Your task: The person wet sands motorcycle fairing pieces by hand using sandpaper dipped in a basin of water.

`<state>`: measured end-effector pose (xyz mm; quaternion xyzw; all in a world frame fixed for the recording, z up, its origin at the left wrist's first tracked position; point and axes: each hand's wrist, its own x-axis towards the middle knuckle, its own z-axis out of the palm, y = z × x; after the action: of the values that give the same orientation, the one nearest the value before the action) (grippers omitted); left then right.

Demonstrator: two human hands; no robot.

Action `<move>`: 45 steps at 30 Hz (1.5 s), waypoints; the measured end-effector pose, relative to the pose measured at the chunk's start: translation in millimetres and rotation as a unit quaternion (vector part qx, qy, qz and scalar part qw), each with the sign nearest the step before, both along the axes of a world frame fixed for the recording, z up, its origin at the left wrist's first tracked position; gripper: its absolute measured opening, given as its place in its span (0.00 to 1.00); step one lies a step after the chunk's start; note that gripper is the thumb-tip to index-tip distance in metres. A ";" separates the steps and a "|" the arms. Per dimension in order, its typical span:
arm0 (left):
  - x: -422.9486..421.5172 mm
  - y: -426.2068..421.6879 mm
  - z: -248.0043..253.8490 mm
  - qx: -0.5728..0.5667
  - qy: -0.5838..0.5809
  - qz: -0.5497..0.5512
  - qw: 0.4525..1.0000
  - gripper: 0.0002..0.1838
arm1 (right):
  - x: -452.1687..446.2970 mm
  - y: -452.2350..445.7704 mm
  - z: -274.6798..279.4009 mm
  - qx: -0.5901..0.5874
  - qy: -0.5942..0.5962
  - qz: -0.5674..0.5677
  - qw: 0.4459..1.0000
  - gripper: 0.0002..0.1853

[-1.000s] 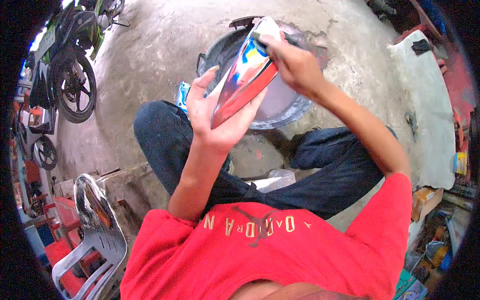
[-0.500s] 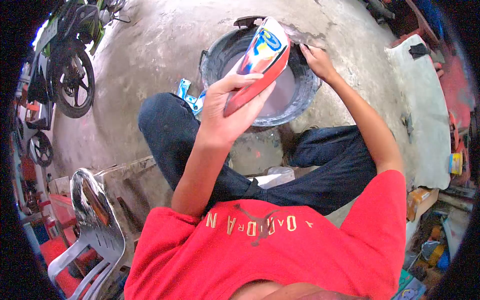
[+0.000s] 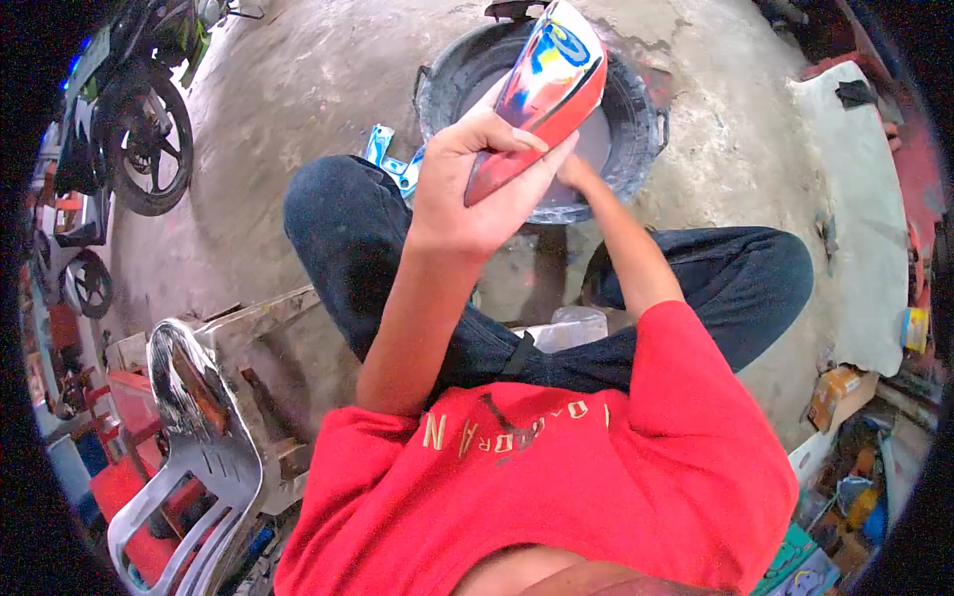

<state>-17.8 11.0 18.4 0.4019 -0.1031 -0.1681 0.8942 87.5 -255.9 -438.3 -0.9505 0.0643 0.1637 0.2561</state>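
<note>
My left hand (image 3: 467, 184) is closed around a curved, glossy motorcycle body panel (image 3: 556, 74), coloured red, white, blue and yellow. The panel is tilted up, above a round black tub (image 3: 646, 164) of cloudy greyish water (image 3: 594, 134). My right hand (image 3: 576, 173) is low behind the panel, over the tub's near side. Its fingers are hidden by the panel and my left hand, so what it holds, if anything, does not show. A smaller blue-and-white panel piece (image 3: 402, 171) lies on the floor beside my left knee.
A dark curved part (image 3: 512, 10) rests at the tub's far rim. Motorcycle wheels (image 3: 149, 139) stand at left, with a grey plastic chair (image 3: 214, 447) nearer. A clear plastic container (image 3: 579, 326) sits between my legs. A pale panel (image 3: 865, 228) and cardboard box (image 3: 840, 395) are at right.
My right hand has come from the tub's right rim inward and nearer, behind the panel. My left hand still holds the panel. The view has shifted a little.
</note>
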 end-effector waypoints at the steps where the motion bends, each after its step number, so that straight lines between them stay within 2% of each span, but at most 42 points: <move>1: 0.3 0.5 1.5 0.015 0.020 0.001 1.000 0.10 | -12.2 16.9 16.8 0.013 0.022 0.002 1.000 0.20; 3: 1.3 1.5 3.9 0.044 0.059 0.003 0.997 0.09 | -27.0 29.4 15.7 0.062 0.037 0.036 0.997 0.19; 4: -1.8 0.0 21.1 0.008 0.107 0.000 0.994 0.09 | -25.2 28.8 1.1 0.098 0.026 0.069 0.993 0.19; 7: -1.7 0.6 25.7 -0.032 0.147 -0.014 0.989 0.10 | -14.8 24.2 -18.7 0.107 -0.008 0.071 0.992 0.19; 9: -1.2 0.8 19.7 -0.008 0.123 -0.011 0.992 0.19 | -11.2 24.7 -21.5 0.082 -0.029 0.039 0.995 0.19; 10: -1.2 0.1 17.0 0.016 0.101 -0.002 0.995 0.28 | -10.5 24.6 -19.7 0.068 -0.039 0.023 0.997 0.19; 12: -2.6 -2.0 17.3 0.053 0.073 0.008 0.996 0.37 | -13.0 22.6 -11.4 0.031 -0.030 0.010 0.999 0.20; 14: -4.0 -2.8 22.4 0.073 0.060 0.011 0.995 0.36 | -18.1 28.3 17.4 -0.012 0.007 0.014 1.000 0.21; 16: -5.3 -2.4 24.3 0.081 0.049 0.018 0.995 0.35 | -11.6 25.9 -2.4 0.028 -0.019 0.020 0.999 0.21; 18: -5.9 0.8 22.0 -0.021 0.105 -0.020 0.994 0.30 | -7.7 20.9 -13.8 0.038 -0.036 0.019 0.998 0.21; 20: -0.8 7.6 17.8 -0.219 0.216 -0.106 0.946 0.21 | -1.5 15.8 26.9 0.019 -0.047 0.011 0.999 0.21; 23: 1.4 10.1 1.2 -0.308 0.199 -0.150 0.918 0.25 | 28.8 -15.2 85.4 0.068 -0.054 0.114 0.990 0.22; 24: 1.7 10.1 -1.7 -0.324 0.198 -0.156 0.912 0.26 | 31.8 -23.9 131.8 0.031 -0.037 0.135 0.990 0.22; 26: 2.6 6.3 -0.7 -0.315 0.209 -0.136 0.916 0.25 | 33.8 -42.3 230.5 -0.014 -0.026 0.148 0.989 0.22; 28: -3.3 -2.1 11.2 -0.100 0.141 -0.039 0.984 0.25 | 33.6 -60.2 305.9 -0.040 -0.055 0.131 0.989 0.22; 30: -6.8 -3.3 31.3 -0.138 0.221 -0.002 0.966 0.28 | 33.1 -70.6 374.9 -0.078 -0.111 0.124 0.983 0.22; 33: -4.8 -1.8 33.5 -0.214 0.244 -0.040 0.945 0.33 | 16.8 -62.5 448.9 -0.067 -0.203 0.101 0.972 0.19; 34: -4.5 -3.3 32.1 -0.188 0.243 -0.014 0.952 0.32 | 7.9 -52.3 465.3 -0.033 -0.256 0.124 0.958 0.17; 36: -4.2 -1.7 25.6 -0.209 0.207 -0.051 0.954 0.28 | -6.3 -30.5 479.7 0.011 -0.324 0.170 0.931 0.15; 37: -1.3 -1.1 21.3 -0.250 0.216 -0.077 0.941 0.24 | -15.6 -17.6 483.3 0.018 -0.338 0.192 0.921 0.17; 39: 4.4 0.0 12.7 -0.325 0.239 -0.131 0.906 0.17 | -45.7 16.0 494.5 0.035 -0.306 0.224 0.925 0.24; 41: -2.2 -1.1 29.4 -0.252 0.272 -0.078 0.925 0.14 | -70.5 41.9 483.2 0.122 -0.289 0.244 0.918 0.27; 42: -2.5 4.7 16.4 -0.291 0.206 -0.114 0.927 0.20 | -76.8 51.7 477.5 0.108 -0.371 0.274 0.881 0.29; 43: -2.5 4.2 14.4 -0.207 0.193 -0.080 0.956 0.25 | -83.7 59.9 476.3 0.094 -0.448 0.299 0.837 0.31; 44: -2.4 2.2 13.0 -0.122 0.179 -0.046 0.975 0.30 | -90.5 59.8 484.0 0.133 -0.419 0.344 0.830 0.32; 45: -2.0 0.5 10.5 -0.039 0.163 -0.012 0.986 0.35 | -93.9 61.8 486.2 0.125 -0.424 0.353 0.824 0.32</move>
<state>-19.8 11.5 28.8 0.3329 0.0328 -0.2384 0.9118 -6.5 -194.1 47.9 -0.8438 -0.4121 -0.1698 0.2990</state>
